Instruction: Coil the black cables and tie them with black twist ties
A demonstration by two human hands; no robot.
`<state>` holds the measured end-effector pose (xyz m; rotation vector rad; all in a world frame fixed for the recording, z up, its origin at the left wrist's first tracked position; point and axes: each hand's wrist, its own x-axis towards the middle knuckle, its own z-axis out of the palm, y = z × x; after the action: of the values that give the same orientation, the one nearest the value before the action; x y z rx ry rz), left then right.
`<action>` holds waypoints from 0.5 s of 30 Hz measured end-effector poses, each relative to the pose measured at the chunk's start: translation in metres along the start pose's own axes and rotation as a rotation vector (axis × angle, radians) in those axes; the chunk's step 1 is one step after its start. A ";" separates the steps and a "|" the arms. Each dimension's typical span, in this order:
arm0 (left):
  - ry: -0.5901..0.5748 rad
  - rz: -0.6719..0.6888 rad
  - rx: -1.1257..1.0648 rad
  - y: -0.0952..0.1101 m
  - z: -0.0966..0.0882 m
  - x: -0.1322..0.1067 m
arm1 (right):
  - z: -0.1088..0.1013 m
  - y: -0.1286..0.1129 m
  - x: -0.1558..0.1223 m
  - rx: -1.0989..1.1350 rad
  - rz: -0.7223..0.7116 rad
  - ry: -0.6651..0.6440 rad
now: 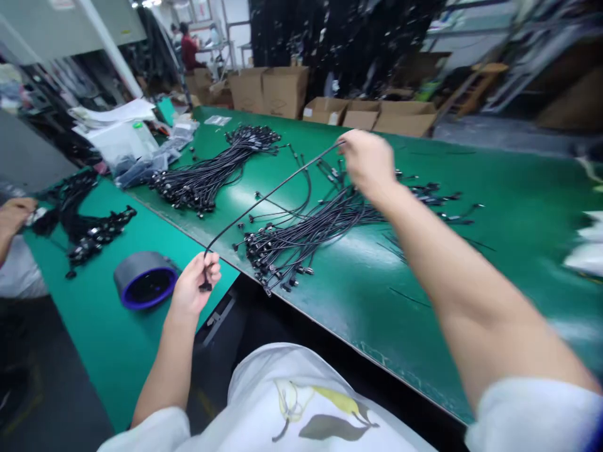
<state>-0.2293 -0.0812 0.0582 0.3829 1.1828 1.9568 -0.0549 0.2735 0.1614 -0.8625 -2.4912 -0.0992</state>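
Note:
One black cable point(277, 187) is stretched slantwise between my two hands, above the green table point(330, 314). My left hand point(195, 282) is closed round its lower end near the table's front edge, and a dark connector pokes out below the fingers. Higher up and farther off, my right hand point(367, 160) pinches the cable's other end; that tip is hidden in the fingers. Beneath my right hand and forearm lies a loose pile of black cables point(311, 229) with connectors at the ends. A second bundle of cables point(221, 163) rests farther back to the left.
On the left side table, a grey tape roll with a blue core point(146, 279) stands near another cable pile point(85, 220). A co-worker's hand point(16, 213) is at the far left. Cardboard boxes point(268, 91) line the back edge. White papers and plastic bags point(117, 132) lie at back left.

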 end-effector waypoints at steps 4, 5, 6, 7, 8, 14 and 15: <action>0.032 -0.045 0.023 -0.017 0.011 0.019 | -0.020 0.025 -0.062 -0.181 -0.155 0.053; -0.002 -0.020 0.083 -0.024 0.018 0.022 | -0.021 0.024 -0.088 -0.227 -0.193 0.007; -0.050 0.024 0.170 -0.033 0.027 0.024 | -0.021 0.020 -0.116 -0.250 -0.225 -0.070; -0.111 0.080 0.276 -0.042 0.039 0.024 | -0.023 0.011 -0.144 -0.240 -0.255 -0.163; -0.188 0.139 0.389 -0.051 0.052 0.022 | -0.026 -0.001 -0.170 -0.180 -0.297 -0.276; -0.717 0.094 0.698 -0.097 0.124 -0.010 | -0.057 -0.058 -0.214 0.045 -0.261 -0.512; -0.780 0.002 0.656 -0.099 0.130 -0.014 | -0.062 -0.050 -0.211 0.064 -0.225 -0.487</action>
<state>-0.0939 0.0102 0.0433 1.3374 1.2261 1.1540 0.0838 0.1014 0.1190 -0.6316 -3.0219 0.1309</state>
